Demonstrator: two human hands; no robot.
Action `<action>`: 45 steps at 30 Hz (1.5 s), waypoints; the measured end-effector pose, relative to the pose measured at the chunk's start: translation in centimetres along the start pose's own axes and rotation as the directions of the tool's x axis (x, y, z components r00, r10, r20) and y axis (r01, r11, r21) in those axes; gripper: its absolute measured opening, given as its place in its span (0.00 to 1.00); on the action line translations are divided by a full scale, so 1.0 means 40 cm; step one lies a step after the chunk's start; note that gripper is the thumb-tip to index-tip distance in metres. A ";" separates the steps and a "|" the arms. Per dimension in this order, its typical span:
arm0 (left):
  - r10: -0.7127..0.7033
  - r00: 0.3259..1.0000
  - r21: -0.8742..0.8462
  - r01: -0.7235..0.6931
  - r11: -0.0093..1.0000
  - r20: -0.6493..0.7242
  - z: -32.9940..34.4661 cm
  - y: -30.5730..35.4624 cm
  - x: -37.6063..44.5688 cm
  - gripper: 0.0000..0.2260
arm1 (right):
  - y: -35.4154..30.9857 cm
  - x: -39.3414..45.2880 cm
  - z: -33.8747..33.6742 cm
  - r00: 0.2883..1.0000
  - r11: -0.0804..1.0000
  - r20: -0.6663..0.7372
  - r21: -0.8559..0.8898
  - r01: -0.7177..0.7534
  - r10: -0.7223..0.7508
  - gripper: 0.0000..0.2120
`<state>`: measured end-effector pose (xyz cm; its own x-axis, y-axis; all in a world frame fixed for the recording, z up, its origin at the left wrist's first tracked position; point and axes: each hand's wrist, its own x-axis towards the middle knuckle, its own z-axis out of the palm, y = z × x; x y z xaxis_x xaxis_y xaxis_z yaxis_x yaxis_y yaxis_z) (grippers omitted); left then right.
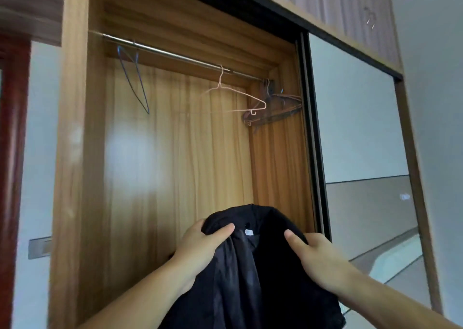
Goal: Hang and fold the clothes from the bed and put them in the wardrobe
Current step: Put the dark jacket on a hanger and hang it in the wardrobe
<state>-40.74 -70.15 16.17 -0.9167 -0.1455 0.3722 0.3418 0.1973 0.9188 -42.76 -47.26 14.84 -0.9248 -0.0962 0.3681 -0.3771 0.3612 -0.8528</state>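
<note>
Item: black jacket [253, 266], hanging lengthwise downward, collar uppermost, being gripped by the left hand [200, 247] and right hand [318, 258]; pink hanger [240, 98] on the wardrobe rail [175, 55] is waiting at twelve o'clock, nearer the right hand.

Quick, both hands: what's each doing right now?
Left hand: grips the black fabric garment near its collar.
Right hand: grips the same garment.

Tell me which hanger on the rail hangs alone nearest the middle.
The pink wire hanger. The blue hanger hangs far left, and the dark hangers are bunched at the right end of the rail.
</note>
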 end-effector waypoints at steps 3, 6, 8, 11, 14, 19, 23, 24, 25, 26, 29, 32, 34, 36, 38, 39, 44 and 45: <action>0.062 0.998 0.047 -0.061 0.997 -0.028 0.006 0.034 0.038 0.14 | -0.042 0.106 0.020 0.991 0.995 0.089 0.030 0.096 -0.098 0.23; 0.142 0.990 0.100 -0.140 0.985 -0.014 0.010 0.060 0.079 0.14 | -0.091 0.207 0.034 0.982 0.988 0.115 0.044 0.146 -0.150 0.22; 0.198 0.980 0.132 -0.198 0.971 0.014 0.009 0.072 0.111 0.16 | -0.129 0.273 0.040 0.978 0.984 0.120 0.074 0.164 -0.172 0.22; 0.277 0.959 0.171 -0.284 0.943 0.065 0.004 0.081 0.167 0.22 | -0.196 0.352 0.057 0.953 0.961 0.128 0.048 0.271 -0.275 0.23; 0.323 0.934 0.204 -0.349 0.915 0.149 0.004 0.070 0.237 0.28 | -0.275 0.420 0.095 0.884 0.891 0.172 -0.065 0.450 -0.434 0.22; 0.348 0.932 0.231 -0.363 0.903 0.105 -0.004 0.040 0.397 0.26 | -0.360 0.554 0.144 0.778 0.742 0.187 -0.234 0.629 -0.600 0.23; 0.355 0.935 0.216 -0.345 0.913 -0.007 -0.003 0.022 0.522 0.20 | -0.366 0.666 0.165 0.736 0.692 0.163 -0.258 0.674 -0.657 0.24; 0.366 0.930 0.216 -0.352 0.911 -0.027 -0.003 0.015 0.548 0.19 | -0.363 0.695 0.171 0.731 0.685 0.165 -0.262 0.680 -0.662 0.24; 0.379 0.924 0.222 -0.360 0.906 -0.045 -0.004 0.008 0.572 0.18 | -0.358 0.723 0.177 0.724 0.676 0.173 -0.267 0.687 -0.668 0.24; 0.392 0.918 0.241 -0.368 0.898 -0.058 -0.005 0.001 0.595 0.15 | -0.353 0.751 0.184 0.714 0.664 0.180 -0.269 0.698 -0.677 0.25; 0.445 0.889 0.334 -0.390 0.858 -0.105 -0.009 -0.007 0.666 0.05 | -0.337 0.840 0.192 0.673 0.628 0.180 -0.252 0.736 -0.717 0.25; 0.490 0.854 0.443 -0.376 0.814 -0.176 -0.001 0.006 0.741 0.02 | -0.330 0.935 0.174 0.634 0.598 0.155 -0.225 0.770 -0.758 0.25; 0.508 0.835 0.495 -0.356 0.793 -0.214 0.009 0.019 0.794 0.01 | -0.327 1.000 0.155 0.610 0.575 0.134 -0.228 0.786 -0.781 0.25; 0.523 0.816 0.530 -0.338 0.778 -0.247 0.020 0.028 0.852 0.01 | -0.325 1.065 0.136 0.587 0.550 0.132 -0.234 0.801 -0.799 0.25; 0.545 0.790 0.565 -0.324 0.758 -0.279 0.029 0.036 0.907 0.02 | -0.321 1.127 0.120 0.568 0.532 0.143 -0.225 0.816 -0.810 0.26; 0.558 0.777 0.586 -0.316 0.746 -0.291 0.031 0.040 0.932 0.03 | -0.318 1.157 0.114 0.558 0.524 0.139 -0.216 0.824 -0.818 0.27; 0.605 0.716 0.677 -0.254 0.691 -0.348 0.022 0.067 1.027 0.08 | -0.327 1.284 0.097 0.487 0.455 0.050 -0.283 0.844 -0.872 0.30; 0.609 0.706 0.687 -0.239 0.686 -0.362 0.014 0.073 1.037 0.08 | -0.335 1.307 0.098 0.481 0.454 0.021 -0.300 0.839 -0.876 0.30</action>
<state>-77.88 -75.08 34.21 -0.3641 -0.3332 0.8697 0.3114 0.8365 0.4509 -86.26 -60.76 44.08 -0.1158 -0.3824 0.9167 -0.9317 0.3616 0.0331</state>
